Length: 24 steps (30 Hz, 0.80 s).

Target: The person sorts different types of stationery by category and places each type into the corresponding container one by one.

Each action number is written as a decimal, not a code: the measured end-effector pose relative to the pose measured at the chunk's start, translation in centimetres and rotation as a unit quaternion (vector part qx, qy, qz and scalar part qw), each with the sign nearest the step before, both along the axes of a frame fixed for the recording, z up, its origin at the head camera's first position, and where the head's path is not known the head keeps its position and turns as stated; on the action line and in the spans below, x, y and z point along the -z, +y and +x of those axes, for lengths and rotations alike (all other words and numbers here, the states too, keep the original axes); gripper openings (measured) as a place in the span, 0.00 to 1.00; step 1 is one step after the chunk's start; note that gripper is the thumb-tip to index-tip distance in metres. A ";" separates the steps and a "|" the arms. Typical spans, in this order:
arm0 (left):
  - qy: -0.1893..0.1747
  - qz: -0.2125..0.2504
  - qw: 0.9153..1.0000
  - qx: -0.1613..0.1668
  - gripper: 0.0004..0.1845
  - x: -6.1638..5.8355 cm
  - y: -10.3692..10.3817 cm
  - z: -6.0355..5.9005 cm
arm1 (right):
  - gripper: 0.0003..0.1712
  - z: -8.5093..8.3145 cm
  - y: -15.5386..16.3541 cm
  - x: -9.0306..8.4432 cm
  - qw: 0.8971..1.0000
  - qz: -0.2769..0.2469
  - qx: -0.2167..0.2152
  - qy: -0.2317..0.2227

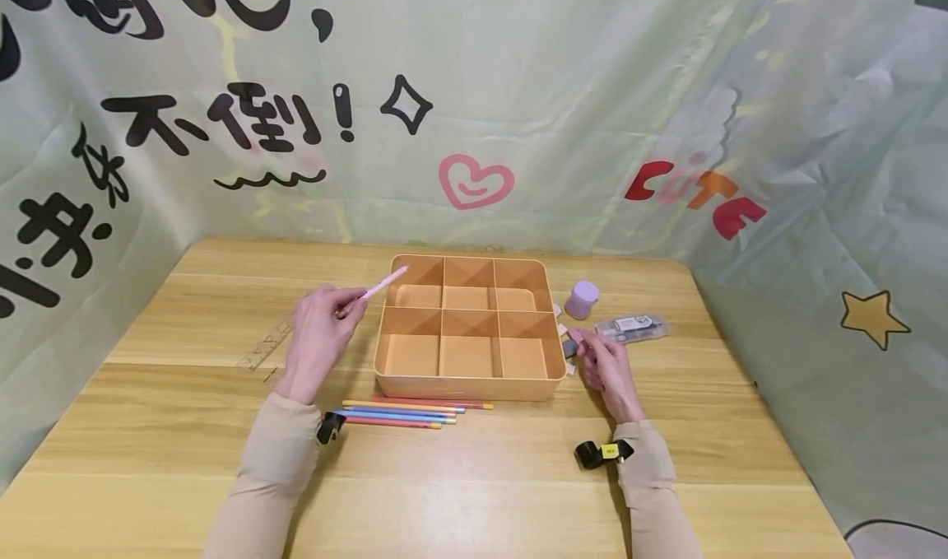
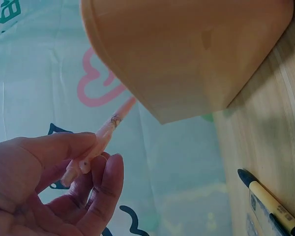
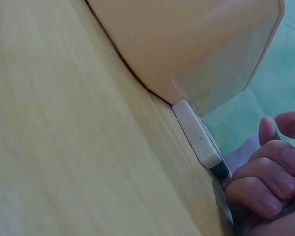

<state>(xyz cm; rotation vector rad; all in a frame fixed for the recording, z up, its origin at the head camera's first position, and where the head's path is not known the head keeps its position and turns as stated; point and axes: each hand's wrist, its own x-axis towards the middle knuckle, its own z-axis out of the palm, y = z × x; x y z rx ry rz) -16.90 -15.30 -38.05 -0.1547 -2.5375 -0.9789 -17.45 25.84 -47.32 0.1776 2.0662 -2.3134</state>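
Observation:
My left hand (image 1: 322, 328) pinches a pink pen (image 1: 385, 281) between thumb and fingers, raised at the left side of an orange six-compartment box (image 1: 470, 388). In the left wrist view the pen (image 2: 104, 138) slants up toward the box wall. My right hand (image 1: 609, 368) is just right of the box, among small erasers, with several fingers curled in the right wrist view. A white eraser (image 3: 195, 135) lies beside the box, close to those fingers (image 3: 258, 194). I cannot tell whether the right hand holds anything.
Several coloured pencils (image 1: 407, 413) lie before the box. A clear ruler (image 1: 265, 345) is by the left hand; a yellow pen (image 2: 273, 201) lies on the table (image 1: 481, 493). At right are a purple cylinder (image 1: 582, 299) and a clear case (image 1: 643, 328). Printed cloth (image 1: 563, 114) hangs behind.

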 end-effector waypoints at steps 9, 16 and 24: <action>-0.008 -0.020 0.999 0.029 0.09 0.4 0.8 -1.3 | 0.23 0.0 0.0 0.0 1.000 -0.001 -0.006 -0.001; -0.019 -0.043 0.998 0.040 0.09 0.7 1.5 -2.1 | 0.21 -0.1 0.0 -0.2 0.999 0.023 -0.026 -0.013; -0.016 -0.051 0.997 0.052 0.08 1.2 1.8 -2.8 | 0.19 -0.1 -0.1 -0.2 0.998 0.055 -0.030 -0.012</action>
